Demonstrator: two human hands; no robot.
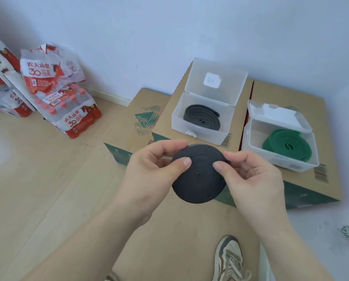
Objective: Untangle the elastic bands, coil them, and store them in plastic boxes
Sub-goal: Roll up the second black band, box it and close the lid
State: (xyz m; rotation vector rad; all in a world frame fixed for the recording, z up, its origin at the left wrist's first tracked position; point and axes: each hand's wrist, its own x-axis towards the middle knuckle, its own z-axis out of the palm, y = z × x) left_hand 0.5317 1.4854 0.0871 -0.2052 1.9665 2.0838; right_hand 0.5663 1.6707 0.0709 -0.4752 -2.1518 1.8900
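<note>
Above the cartons (191,236), we pinch a black coil (199,173) between left hand (155,169) and right hand (252,175), thumbs on its face. Coiling looks done; next it likely needs lowering flat into a box (200,130), perhaps atop the coil there.

Soft, even daylight fills the room, washing out the floor (11,155) at left. Shadows are faint. Wide-angle distortion bows the wall (169,27) toward the edges; the near right corner is smeared, while the coiled black band (199,177) looks sharp.
</note>
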